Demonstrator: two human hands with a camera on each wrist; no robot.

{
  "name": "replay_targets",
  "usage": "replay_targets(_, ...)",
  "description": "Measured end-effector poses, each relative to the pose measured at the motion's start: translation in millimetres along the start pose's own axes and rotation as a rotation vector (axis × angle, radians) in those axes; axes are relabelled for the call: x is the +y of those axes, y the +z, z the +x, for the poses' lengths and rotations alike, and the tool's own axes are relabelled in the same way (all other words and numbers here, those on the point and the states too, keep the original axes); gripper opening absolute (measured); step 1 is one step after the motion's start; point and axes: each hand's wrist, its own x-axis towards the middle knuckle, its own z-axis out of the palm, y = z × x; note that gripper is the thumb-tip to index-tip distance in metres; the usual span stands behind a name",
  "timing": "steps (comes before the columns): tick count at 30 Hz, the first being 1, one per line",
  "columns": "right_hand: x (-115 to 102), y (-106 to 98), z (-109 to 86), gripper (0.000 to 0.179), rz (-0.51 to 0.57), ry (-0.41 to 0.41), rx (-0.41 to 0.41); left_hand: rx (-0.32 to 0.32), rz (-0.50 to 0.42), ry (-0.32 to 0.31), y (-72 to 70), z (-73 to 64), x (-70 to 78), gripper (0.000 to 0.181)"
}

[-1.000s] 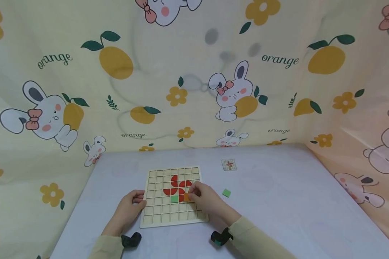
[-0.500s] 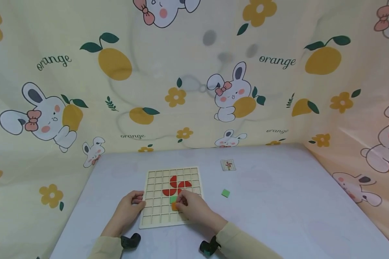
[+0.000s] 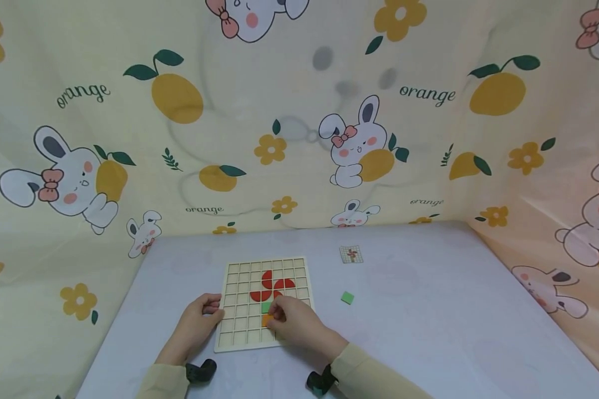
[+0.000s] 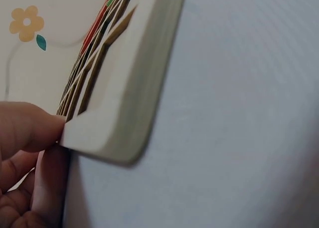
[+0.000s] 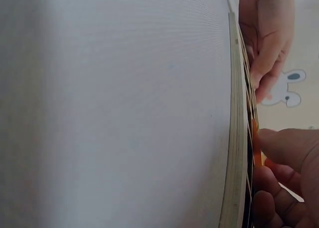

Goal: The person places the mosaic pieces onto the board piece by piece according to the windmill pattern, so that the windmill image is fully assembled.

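A pale wooden grid board (image 3: 242, 328) lies on the white table. My left hand (image 3: 196, 321) grips its left edge, thumb on top in the left wrist view (image 4: 30, 128). Pinched between thumb and fingers of my right hand (image 3: 301, 324) is an orange square tile (image 3: 267, 321), at a grid cell just below a green square tile (image 3: 266, 307). The right wrist view shows the orange tile (image 5: 256, 147) at the board's surface under my thumb. Red quarter-round pieces (image 3: 260, 296) form a pinwheel above; my right hand partly hides the lower one.
Right of the board lies a loose green tile (image 3: 347, 297). Farther back is a small card (image 3: 351, 254) printed with a red pinwheel on a grid. A patterned cloth (image 3: 259, 111) with rabbits and oranges stands behind the table (image 3: 419, 310).
My right hand has carried the orange tile leftward and toward me, from beside the lower red piece to the cell below the green tile. The left hand stays at the board's edge.
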Motion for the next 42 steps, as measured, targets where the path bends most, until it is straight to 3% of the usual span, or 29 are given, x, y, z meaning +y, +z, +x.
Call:
replay_targets(22, -8, 0, 2.5, 0.01, -0.057, 0.016, 0.052, -0.006, -0.009, 0.012, -3.5, -1.3, 5.0, 0.038)
replay_targets(29, -4, -2, 0.1, 0.017, -0.004, 0.042, 0.006, -0.017, -0.018, -0.015, -2.4, -2.5, 3.4, 0.04)
replay_targets(35, 15, -24, -6.8, 0.018, 0.13, 0.056, -0.044, -0.018, -0.021, -0.026, -0.3, -1.9, 1.3, 0.039)
replay_targets(42, 49, -63, -16.0, 0.023, 0.151, 0.143, 0.034, -0.017, -0.029, -0.016, -0.3, -0.6, 0.1, 0.039)
